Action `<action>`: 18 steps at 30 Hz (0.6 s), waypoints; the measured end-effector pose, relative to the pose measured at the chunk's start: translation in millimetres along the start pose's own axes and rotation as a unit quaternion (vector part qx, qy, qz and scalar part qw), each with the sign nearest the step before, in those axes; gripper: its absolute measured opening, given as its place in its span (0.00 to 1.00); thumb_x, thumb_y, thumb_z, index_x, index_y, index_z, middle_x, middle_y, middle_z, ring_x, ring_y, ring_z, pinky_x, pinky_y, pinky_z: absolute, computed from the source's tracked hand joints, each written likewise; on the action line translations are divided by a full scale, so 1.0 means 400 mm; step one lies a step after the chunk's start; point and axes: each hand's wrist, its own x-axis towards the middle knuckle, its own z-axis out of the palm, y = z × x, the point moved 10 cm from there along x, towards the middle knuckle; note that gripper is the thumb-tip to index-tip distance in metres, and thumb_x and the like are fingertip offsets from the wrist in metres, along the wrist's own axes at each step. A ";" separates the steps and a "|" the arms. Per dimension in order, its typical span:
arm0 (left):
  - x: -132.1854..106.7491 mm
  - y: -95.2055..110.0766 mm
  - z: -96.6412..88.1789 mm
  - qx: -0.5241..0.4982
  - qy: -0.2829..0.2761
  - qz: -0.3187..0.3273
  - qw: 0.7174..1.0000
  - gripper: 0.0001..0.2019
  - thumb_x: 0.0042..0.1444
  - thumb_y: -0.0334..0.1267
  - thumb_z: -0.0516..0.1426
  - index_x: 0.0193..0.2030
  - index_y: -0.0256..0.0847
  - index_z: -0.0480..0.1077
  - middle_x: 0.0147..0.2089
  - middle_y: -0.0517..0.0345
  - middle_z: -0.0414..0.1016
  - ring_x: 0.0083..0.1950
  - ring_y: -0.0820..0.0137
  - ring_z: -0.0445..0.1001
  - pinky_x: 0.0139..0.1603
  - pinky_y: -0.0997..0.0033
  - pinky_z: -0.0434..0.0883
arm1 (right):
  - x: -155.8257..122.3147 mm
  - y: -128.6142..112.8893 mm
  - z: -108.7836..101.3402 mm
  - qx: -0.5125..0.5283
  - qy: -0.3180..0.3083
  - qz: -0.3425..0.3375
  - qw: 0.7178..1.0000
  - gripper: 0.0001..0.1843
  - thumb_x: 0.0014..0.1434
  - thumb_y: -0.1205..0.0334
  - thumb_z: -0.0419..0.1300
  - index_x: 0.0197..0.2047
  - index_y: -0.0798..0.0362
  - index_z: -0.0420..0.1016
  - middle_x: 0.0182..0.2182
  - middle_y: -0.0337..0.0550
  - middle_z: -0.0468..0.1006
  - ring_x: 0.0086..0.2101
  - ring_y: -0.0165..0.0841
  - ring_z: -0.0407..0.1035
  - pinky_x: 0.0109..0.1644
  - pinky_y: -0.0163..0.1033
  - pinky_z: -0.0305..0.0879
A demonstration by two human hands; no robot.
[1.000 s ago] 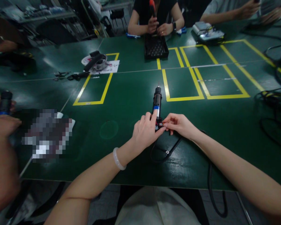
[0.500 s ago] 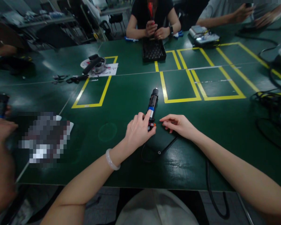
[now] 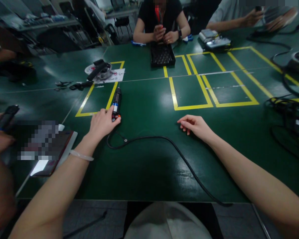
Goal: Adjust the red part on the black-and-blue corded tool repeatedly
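Gripping a black corded tool (image 3: 117, 96) with the left hand (image 3: 101, 123), setting the index finger at its blue band and the thumb against the red and orange parts at its rear end. Pointing its tip away from the body, just beside the right strip of a yellow tape outline (image 3: 84, 100) on the green counter (image 3: 144, 176); cannot tell resting from hovering. Wearing a pale bracelet (image 3: 81, 155) on the left wrist. Holding the right hand (image 3: 195, 126) well apart from the left and from the tool, free, with fingers loosely bent; cannot tell touching the counter from floating above it.

Trailing a black cable (image 3: 161, 136) from the tool's rear, curving past a small ring (image 3: 125, 140), then rightward and down to the counter's front edge.

Can see, beside the left forearm, a dark flat thing (image 3: 62, 146) with a red edge over a pale one, partly blurred out. Can see, far left, a co-worker's hand (image 3: 2, 142) at a similar black tool (image 3: 7, 117). Beyond, can make out a dark-and-white bundle (image 3: 99, 70) on a printed sheet (image 3: 118, 75). Across the counter, can see a black tray (image 3: 162, 56) before another co-worker's hands (image 3: 164, 35), holding a red-handled tool (image 3: 157, 15) upright. To the right, can see a grey device (image 3: 213, 37) and tangled cables (image 3: 280, 104).
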 end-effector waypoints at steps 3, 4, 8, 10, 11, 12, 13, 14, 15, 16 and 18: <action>0.036 -0.110 0.027 0.010 -0.025 -0.037 0.999 0.34 0.65 0.58 0.44 0.70 0.36 0.55 0.54 0.37 0.68 0.52 0.49 0.70 0.52 0.52 0.65 | -0.001 0.000 0.000 0.000 0.007 -0.002 1.000 0.17 0.56 0.51 0.64 0.40 0.57 0.78 0.27 0.43 0.75 0.25 0.28 0.68 0.22 0.32 0.64; 0.044 -0.143 0.034 0.013 -0.033 -0.049 0.998 0.34 0.66 0.58 0.45 0.70 0.36 0.54 0.55 0.38 0.68 0.52 0.51 0.70 0.53 0.52 0.65 | -0.001 -0.001 0.001 -0.001 0.008 -0.004 1.000 0.17 0.57 0.50 0.64 0.40 0.57 0.78 0.27 0.43 0.75 0.25 0.29 0.68 0.22 0.32 0.64; 0.061 -0.250 0.045 0.027 -0.034 -0.099 0.994 0.30 0.68 0.55 0.45 0.69 0.37 0.55 0.59 0.45 0.67 0.55 0.57 0.68 0.57 0.51 0.64 | -0.003 -0.007 0.013 -0.008 0.000 -0.013 1.000 0.18 0.57 0.49 0.63 0.40 0.57 0.78 0.27 0.43 0.75 0.24 0.28 0.68 0.24 0.33 0.65; 0.068 -0.282 0.053 0.016 -0.043 -0.121 0.992 0.29 0.69 0.55 0.44 0.69 0.37 0.55 0.59 0.45 0.67 0.55 0.58 0.68 0.58 0.51 0.64 | -0.004 -0.009 0.023 -0.011 -0.008 -0.016 1.000 0.18 0.58 0.49 0.63 0.41 0.57 0.78 0.27 0.42 0.75 0.24 0.27 0.67 0.24 0.32 0.64; 0.071 -0.291 0.059 0.008 -0.055 -0.129 0.990 0.30 0.69 0.55 0.44 0.69 0.36 0.55 0.59 0.45 0.67 0.55 0.58 0.68 0.58 0.50 0.64 | -0.004 -0.009 0.028 -0.013 -0.012 -0.017 1.000 0.18 0.58 0.49 0.62 0.41 0.57 0.78 0.27 0.42 0.76 0.24 0.27 0.67 0.24 0.32 0.64; 0.074 -0.296 0.061 0.000 -0.067 -0.136 0.988 0.31 0.69 0.56 0.43 0.69 0.35 0.55 0.59 0.44 0.67 0.54 0.58 0.68 0.57 0.50 0.64 | -0.004 -0.008 0.032 -0.015 -0.015 -0.017 1.000 0.18 0.59 0.50 0.62 0.41 0.57 0.78 0.27 0.43 0.76 0.24 0.27 0.67 0.23 0.32 0.64; 0.077 -0.295 0.058 -0.005 -0.078 -0.139 0.987 0.32 0.68 0.57 0.43 0.68 0.33 0.56 0.58 0.43 0.68 0.54 0.59 0.67 0.57 0.50 0.64 | -0.004 -0.007 0.035 -0.018 -0.018 -0.017 1.000 0.18 0.59 0.50 0.62 0.41 0.57 0.78 0.27 0.43 0.76 0.24 0.27 0.67 0.24 0.32 0.63; 0.079 -0.291 0.044 -0.008 -0.082 -0.140 0.987 0.34 0.68 0.59 0.42 0.67 0.32 0.57 0.58 0.42 0.68 0.54 0.59 0.67 0.57 0.51 0.65 | -0.003 -0.006 0.038 -0.020 -0.020 -0.018 0.999 0.18 0.59 0.50 0.62 0.41 0.57 0.78 0.27 0.43 0.76 0.25 0.27 0.67 0.24 0.32 0.63; 0.079 -0.284 0.017 -0.010 -0.069 -0.136 0.988 0.35 0.68 0.60 0.41 0.67 0.30 0.58 0.59 0.41 0.67 0.54 0.59 0.66 0.56 0.52 0.65 | -0.003 -0.004 0.039 -0.023 -0.022 -0.018 0.999 0.18 0.59 0.50 0.62 0.42 0.57 0.78 0.28 0.44 0.77 0.25 0.28 0.68 0.24 0.32 0.63; 0.077 -0.275 -0.029 -0.009 -0.033 -0.128 0.991 0.36 0.68 0.60 0.38 0.67 0.29 0.58 0.60 0.41 0.66 0.55 0.60 0.65 0.56 0.54 0.65 | -0.002 -0.003 0.040 -0.025 -0.023 -0.018 0.999 0.17 0.59 0.51 0.62 0.42 0.57 0.78 0.28 0.44 0.77 0.25 0.28 0.68 0.24 0.32 0.63; 0.052 -0.249 -0.154 0.017 0.075 -0.084 0.993 0.36 0.71 0.57 0.31 0.69 0.27 0.54 0.62 0.42 0.64 0.59 0.60 0.62 0.57 0.56 0.64 | -0.002 0.000 0.041 -0.028 -0.025 -0.017 0.999 0.17 0.59 0.51 0.61 0.42 0.57 0.78 0.28 0.43 0.77 0.26 0.28 0.68 0.25 0.32 0.63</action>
